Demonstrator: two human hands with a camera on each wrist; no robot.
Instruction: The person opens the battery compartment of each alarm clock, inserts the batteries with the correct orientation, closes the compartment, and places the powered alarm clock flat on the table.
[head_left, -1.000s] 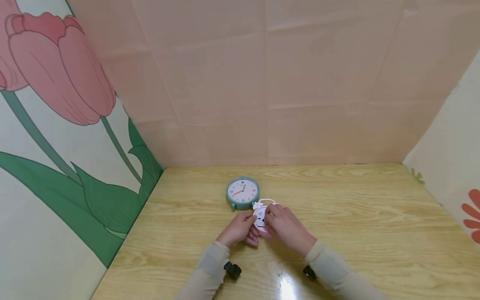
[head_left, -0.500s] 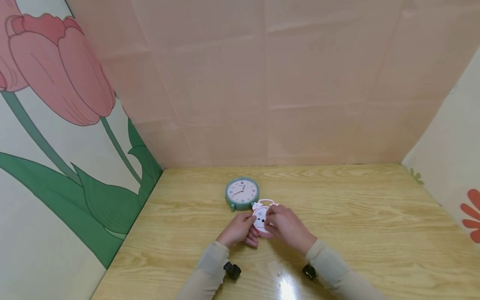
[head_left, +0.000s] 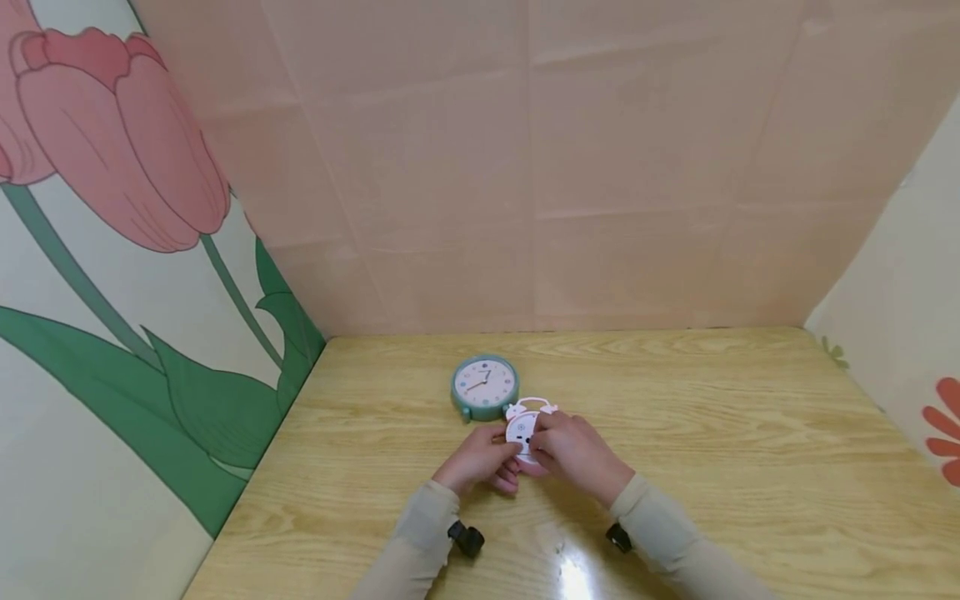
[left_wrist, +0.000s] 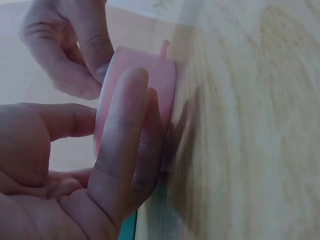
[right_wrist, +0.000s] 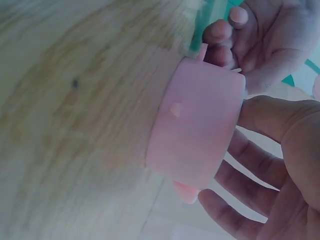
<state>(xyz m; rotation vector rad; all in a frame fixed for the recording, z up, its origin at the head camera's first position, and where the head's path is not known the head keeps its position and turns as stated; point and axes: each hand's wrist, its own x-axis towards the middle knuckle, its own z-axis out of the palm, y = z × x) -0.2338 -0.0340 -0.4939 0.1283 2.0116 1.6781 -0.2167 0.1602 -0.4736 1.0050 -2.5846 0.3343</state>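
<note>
A small pink alarm clock (head_left: 521,425) lies face down on the wooden table, its white back up and its twin bells and handle pointing away. My left hand (head_left: 476,458) grips it from the left, thumb on the back and fingers along the pink side (left_wrist: 162,75). From the right, my right hand (head_left: 583,458) bends over the back with thumb and fingertips pinched at its surface, by a small black spot. What sits between those fingertips is hidden. In the right wrist view, the clock's pink side (right_wrist: 200,120) faces the camera.
Just beyond the pink clock lies a larger teal alarm clock (head_left: 486,383), face up, close against the pink one's bells. A pinkish sheet (head_left: 525,167) covers the back wall, and a tulip mural (head_left: 127,125) stands at the left.
My left thumb has slid lower across the clock's white back. My right fingers have shifted slightly at the same spot on the back, and the clock stays in place.
</note>
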